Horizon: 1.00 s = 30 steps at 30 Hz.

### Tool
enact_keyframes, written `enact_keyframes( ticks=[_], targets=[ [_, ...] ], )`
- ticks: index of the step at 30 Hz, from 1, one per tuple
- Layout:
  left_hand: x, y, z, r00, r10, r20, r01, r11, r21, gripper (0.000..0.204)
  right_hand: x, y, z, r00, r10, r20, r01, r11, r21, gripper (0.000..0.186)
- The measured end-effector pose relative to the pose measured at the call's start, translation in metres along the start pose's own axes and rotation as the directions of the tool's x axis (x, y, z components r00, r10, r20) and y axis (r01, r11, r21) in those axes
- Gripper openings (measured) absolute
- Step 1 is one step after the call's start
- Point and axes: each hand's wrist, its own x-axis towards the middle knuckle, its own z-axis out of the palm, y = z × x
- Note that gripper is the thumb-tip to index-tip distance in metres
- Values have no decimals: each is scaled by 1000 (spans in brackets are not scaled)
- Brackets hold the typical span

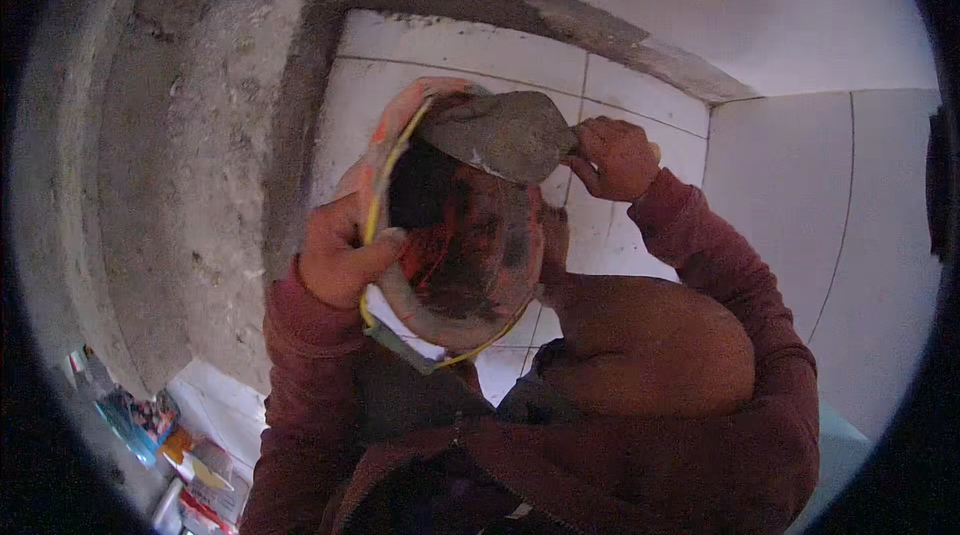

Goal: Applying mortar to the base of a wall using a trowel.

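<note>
My left hand [345,250] grips the near-left rim of a round orange bucket [378,185], its thumb over the edge and its other fingers mostly hidden outside. The bucket is tilted so that its mouth shows. Grey mortar smears its orange-red inner wall, and a yellow band runs along part of the rim. In my right hand [617,157], fingers closed round the handle, is a trowel [515,135]. The trowel's broad blade, coated grey, lies across the far side of the bucket's mouth. Whether blade and rim touch, I cannot tell.
Rough concrete ledges [220,95] rise along the left. White tiles [640,90] lie beyond the bucket, with a grey mortar strip [540,0] behind them. My bent bare knee [650,345] is close on the right. Packages [205,465] lie at lower left.
</note>
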Motion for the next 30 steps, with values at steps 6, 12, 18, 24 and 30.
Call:
enact_keyframes(
  ticks=[6,12,18,24,30],
  targets=[
    [7,-2,-10,992,36,-119,-46,996,-82,6,-27,64,28,953,271,-136,-277,961,-27,22],
    [8,0,-9,993,44,-106,-55,994,-94,6,20,129,27,787,581,207,-572,813,-110,35],
    [6,-3,-10,990,23,-142,-42,990,-136,6,26,140,-3,820,551,156,-555,831,-18,37],
    [6,2,-11,989,93,-113,-103,991,-88,9,11,131,1,822,562,93,-507,796,-330,35],
    [-1,3,-9,990,23,-137,-41,990,-131,9,21,135,-24,718,672,181,-659,740,-131,41]
  ],
)
